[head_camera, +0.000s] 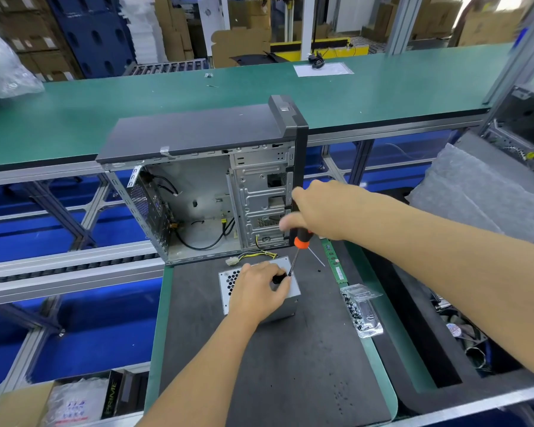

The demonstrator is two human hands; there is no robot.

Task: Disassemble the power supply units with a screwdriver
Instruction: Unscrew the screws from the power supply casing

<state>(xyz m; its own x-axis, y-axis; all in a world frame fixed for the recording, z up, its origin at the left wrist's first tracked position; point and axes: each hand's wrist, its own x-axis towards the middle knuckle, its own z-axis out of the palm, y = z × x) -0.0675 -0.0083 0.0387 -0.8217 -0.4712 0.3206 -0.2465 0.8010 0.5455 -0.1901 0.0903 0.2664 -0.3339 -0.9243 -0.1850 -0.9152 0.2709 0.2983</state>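
Observation:
A silver power supply unit [228,283] with a honeycomb vent lies on the dark foam mat [275,359] in front of an open computer case [204,192]. My left hand [259,291] rests on top of the unit with its fingers curled over it, holding it down. My right hand [315,211] grips the orange and black handle of a screwdriver [299,241]. The shaft slants down and its tip touches the unit's top right corner, right by my left fingers. Yellow and black wires [259,255] run from the unit toward the case.
A clear plastic tray of dark screws [361,309] lies right of the unit, and a green memory stick [333,260] lies behind it. Grey foam sheets [481,198] are stacked at the right. A long green bench [167,97] runs behind the case.

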